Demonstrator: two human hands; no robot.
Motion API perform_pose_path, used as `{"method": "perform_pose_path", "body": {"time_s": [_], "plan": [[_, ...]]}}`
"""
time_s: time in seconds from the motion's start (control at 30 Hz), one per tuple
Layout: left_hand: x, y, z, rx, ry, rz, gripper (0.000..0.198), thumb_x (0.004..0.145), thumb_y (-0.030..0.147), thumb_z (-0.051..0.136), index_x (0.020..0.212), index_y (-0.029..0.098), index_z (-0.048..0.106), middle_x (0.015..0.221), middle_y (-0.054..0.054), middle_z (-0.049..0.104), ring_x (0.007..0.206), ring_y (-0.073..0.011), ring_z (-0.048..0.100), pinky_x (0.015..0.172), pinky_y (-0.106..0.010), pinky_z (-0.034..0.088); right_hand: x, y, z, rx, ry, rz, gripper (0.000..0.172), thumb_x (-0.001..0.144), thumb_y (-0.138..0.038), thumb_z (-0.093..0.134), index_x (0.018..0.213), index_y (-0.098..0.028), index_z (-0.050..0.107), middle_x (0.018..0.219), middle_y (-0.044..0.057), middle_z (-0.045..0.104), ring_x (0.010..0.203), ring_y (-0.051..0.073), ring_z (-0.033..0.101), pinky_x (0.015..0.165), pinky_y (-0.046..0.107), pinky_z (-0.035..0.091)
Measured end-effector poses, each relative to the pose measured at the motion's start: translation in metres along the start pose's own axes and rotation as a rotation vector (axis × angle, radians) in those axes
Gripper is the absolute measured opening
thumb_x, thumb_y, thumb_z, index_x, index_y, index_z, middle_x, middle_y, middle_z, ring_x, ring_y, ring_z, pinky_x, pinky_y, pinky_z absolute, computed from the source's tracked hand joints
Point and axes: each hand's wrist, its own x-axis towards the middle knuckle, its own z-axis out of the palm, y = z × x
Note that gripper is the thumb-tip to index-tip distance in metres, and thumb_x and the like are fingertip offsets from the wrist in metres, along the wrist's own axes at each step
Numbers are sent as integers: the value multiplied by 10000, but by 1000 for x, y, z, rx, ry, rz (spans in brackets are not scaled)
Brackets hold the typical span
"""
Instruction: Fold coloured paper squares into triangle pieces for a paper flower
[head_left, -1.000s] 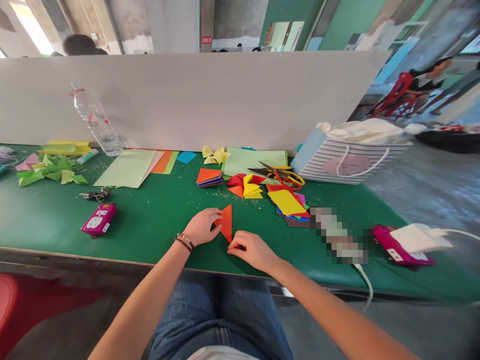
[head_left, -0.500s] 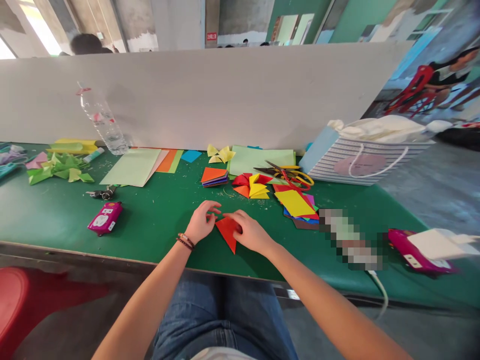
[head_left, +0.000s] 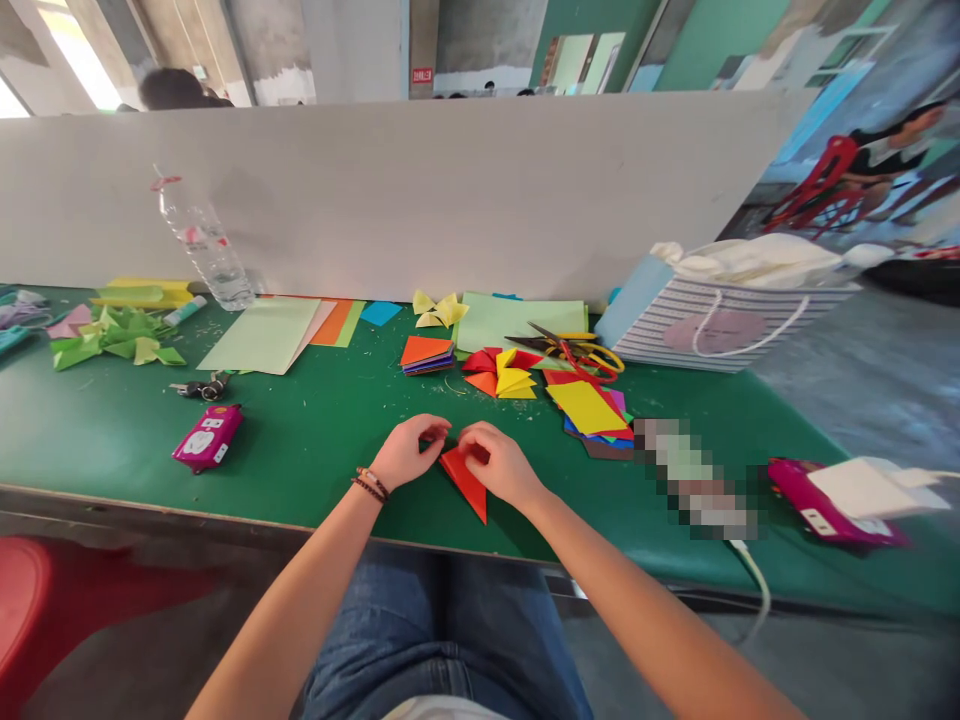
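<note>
A pale partition (head_left: 412, 190) backs a green worktop (head_left: 300, 460) scattered with coloured paper. Near its front edge lies an orange-red paper triangle (head_left: 468, 488), its sharp tip pointing toward the person; every place here is told from that triangle.

The right hand (head_left: 502, 468) is at its upper end, thumb and forefinger curled close together and touching the paper; whether that grip pinches it or only presses cannot be told. The left hand (head_left: 407, 452) is just left of the same end, fingers bent toward the thumb, and any hold on the paper is hidden.

This looks like a fold being set. To do it well, I would line up the edges at the upper end first, pin that end with the left fingertips, then run the right thumb firmly toward the tip, keeping the paper flat. The red-and-yellow folded paper piece (head_left: 511, 378) beyond the triangle leaves enough room for that stroke.
</note>
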Motion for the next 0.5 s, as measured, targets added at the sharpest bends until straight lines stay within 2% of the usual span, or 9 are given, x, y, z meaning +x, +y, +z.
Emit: {"method": "perform_pose_path", "body": {"time_s": [0.07, 0.27, 0.37, 0.5], "plan": [[0, 2, -1, 28, -39, 24, 219, 777, 123, 555, 974, 181, 633, 936, -49, 673, 845, -158, 653, 795, -301, 554, -2, 1, 1, -9, 3, -1, 223, 703, -43, 465, 766, -223, 581, 879, 24, 621, 858, 173, 611, 789, 303, 495], [0, 2, -3, 114, -76, 77, 292, 720, 58, 530, 969, 178, 626, 942, -45, 647, 855, -162, 606, 789, -294, 523, -3, -3, 4, -55, -13, -31, 398, 682, 3, 430, 949, -234, 604, 896, 23, 644, 891, 183, 602, 831, 322, 486], [-1, 2, -3, 148, -76, 86, 308, 692, 36, 505, 943, 180, 609, 935, -44, 638, 863, -168, 600, 794, -300, 515, -4, -5, 5, -81, -2, -32, 365, 684, 1, 432, 888, -236, 620, 824, 15, 610, 796, 171, 589, 753, 293, 481], [-2, 6, -5, 187, -115, 117, 236, 686, 102, 600, 900, 200, 607, 930, -35, 649, 913, -201, 599, 848, -343, 502, -5, -7, 4, -86, 66, -29, 266, 685, -15, 440, 722, -235, 586, 766, 11, 570, 745, 164, 560, 704, 273, 456]]}}
